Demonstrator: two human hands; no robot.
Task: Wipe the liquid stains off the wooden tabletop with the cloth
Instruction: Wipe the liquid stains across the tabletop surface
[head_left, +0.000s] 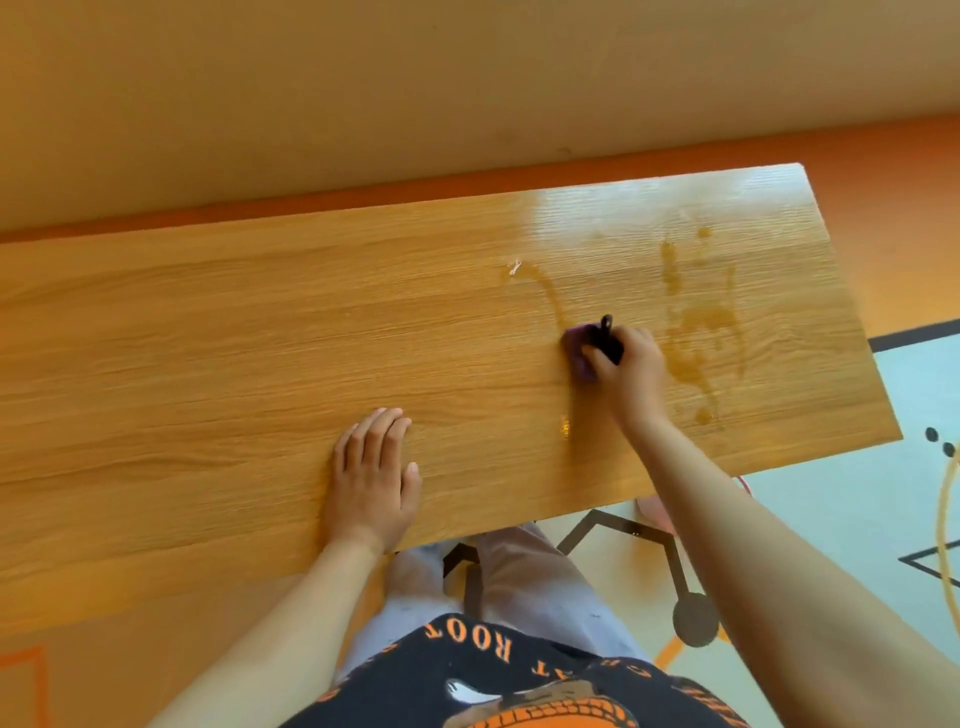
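A purple cloth with a dark loop lies bunched on the wooden tabletop, and my right hand grips it. A thin brown liquid streak curves from the cloth up toward the table's far side. A larger patch of brown stains spreads to the right of my right hand, with a small drop near the front edge. My left hand rests flat on the wood near the front edge, fingers straight.
The table's right end is close to the stains. Beyond it lies a pale floor with black lines. An orange strip and a beige wall run behind the table. My legs stand under the front edge.
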